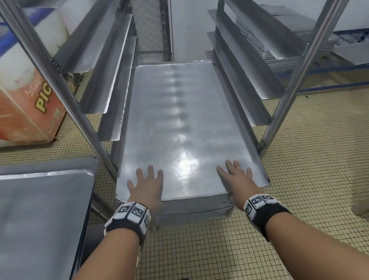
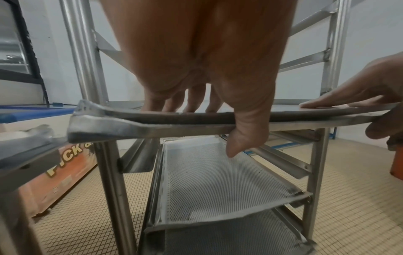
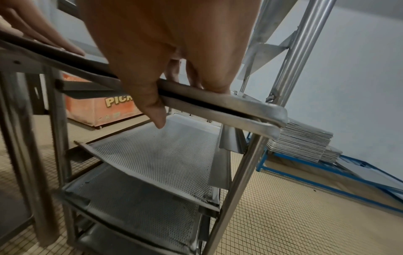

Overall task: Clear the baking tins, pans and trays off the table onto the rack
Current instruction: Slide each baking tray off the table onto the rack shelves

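**trayguy:** so where's the flat tray [image 1: 176,126] at right now?

**rackrat:** Lying on the rack [image 1: 70,104] runners, long axis pointing straight away from the person, near short edge poking out the front. It sits on a second tray right under it.

**trayguy:** and the grip?

**rackrat:** Left hand [image 1: 146,186] and right hand [image 1: 235,176] both lie flat on top near that edge, fingers straight and spread, thumbs hanging down over the front lip. Not pinching, more pressing. One hand near each corner, so neither's closer.

**trayguy:** next move?

**rackrat:** My guess is an even push straight along the runners, or it'll skew and jam.
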### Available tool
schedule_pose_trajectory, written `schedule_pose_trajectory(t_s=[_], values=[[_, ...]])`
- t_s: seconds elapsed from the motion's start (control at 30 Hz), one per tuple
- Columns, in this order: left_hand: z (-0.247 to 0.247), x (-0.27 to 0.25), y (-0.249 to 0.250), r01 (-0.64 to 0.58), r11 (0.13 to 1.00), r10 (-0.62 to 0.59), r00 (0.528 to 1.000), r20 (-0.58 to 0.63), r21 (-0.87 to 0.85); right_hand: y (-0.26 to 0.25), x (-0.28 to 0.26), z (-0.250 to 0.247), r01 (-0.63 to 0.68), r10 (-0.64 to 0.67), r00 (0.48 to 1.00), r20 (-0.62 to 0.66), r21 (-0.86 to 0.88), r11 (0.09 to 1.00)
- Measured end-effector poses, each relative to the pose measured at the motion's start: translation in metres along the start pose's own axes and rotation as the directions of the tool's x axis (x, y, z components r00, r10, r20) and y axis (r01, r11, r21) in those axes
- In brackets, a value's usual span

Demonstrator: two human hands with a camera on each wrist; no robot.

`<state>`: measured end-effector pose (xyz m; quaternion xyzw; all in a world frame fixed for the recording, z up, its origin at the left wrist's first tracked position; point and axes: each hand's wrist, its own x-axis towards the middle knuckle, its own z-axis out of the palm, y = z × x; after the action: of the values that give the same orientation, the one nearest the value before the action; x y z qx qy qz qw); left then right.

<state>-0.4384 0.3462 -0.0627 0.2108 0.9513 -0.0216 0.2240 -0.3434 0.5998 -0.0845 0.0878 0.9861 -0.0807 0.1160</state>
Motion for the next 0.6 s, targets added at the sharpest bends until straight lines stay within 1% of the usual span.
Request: schedule_pose_trajectory(t_s=[0.33, 0.6], values=[[-0.028, 0.079, -0.009, 0.002, 1.0, -0.003, 0.998, -0.07, -0.021, 0.009, 0.081, -0.025, -0.024, 0.025, 1.0, -0.015, 0.02, 0.999], [-0.042, 0.128, -0.015, -0.018, 1.0, 0.017, 0.994, -0.105, -0.002, 0.013, 0.125, -0.039, -0.038, 0.038, 0.999, -0.028, -0.017, 0.999]])
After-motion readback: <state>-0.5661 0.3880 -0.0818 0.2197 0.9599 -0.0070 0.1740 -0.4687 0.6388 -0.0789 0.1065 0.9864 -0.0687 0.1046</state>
